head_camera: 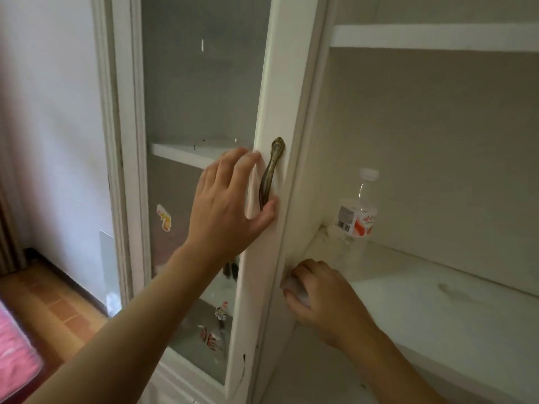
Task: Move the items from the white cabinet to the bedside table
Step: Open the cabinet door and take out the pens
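The white cabinet (294, 83) stands open in front of me, its glass door (204, 97) swung out to the left. My left hand (230, 205) lies with straight fingers on the door frame beside the brass handle (269, 174), thumb just below it. My right hand (326, 298) grips a small white object (296, 290) at the front left corner of the shelf (437, 310); what the object is cannot be told. A clear plastic water bottle (357, 214) with a red and white label stands upright at the back left of that shelf.
A higher shelf (431, 37) runs across the top of the cabinet. Stickers dot the door glass (164, 218). At the left are a white wall (52, 112), tiled floor (58, 304) and a pink fabric edge (14, 360).
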A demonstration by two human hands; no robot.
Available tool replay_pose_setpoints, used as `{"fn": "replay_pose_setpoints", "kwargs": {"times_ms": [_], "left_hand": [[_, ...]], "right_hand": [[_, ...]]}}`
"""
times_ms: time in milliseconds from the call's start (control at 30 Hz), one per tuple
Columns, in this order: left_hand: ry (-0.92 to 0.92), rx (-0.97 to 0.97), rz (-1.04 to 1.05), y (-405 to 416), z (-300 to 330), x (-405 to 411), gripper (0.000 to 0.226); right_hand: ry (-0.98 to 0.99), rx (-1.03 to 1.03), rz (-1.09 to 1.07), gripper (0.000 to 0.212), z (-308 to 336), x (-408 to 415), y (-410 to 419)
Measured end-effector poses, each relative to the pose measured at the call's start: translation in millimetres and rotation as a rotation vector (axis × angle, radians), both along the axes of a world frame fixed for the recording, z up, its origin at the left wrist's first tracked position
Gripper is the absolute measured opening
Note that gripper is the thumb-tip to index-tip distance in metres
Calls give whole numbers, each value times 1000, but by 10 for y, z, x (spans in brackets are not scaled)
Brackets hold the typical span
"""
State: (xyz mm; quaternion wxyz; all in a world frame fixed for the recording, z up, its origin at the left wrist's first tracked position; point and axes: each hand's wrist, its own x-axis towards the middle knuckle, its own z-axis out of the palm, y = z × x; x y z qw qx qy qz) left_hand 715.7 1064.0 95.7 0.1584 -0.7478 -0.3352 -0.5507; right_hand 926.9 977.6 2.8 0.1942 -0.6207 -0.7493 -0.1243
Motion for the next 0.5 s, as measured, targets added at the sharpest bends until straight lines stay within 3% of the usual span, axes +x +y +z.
{"fn": "replay_pose_setpoints", "kwargs": {"times_ms": [300,500], "left_hand": [[-5,50,87,-63,-64,63,50],[-17,68,123,-167,-72,28,49]], "right_hand": [[41,-2,16,39,-99,81,65],[67,-18,16,39,-45,69,17]]}}
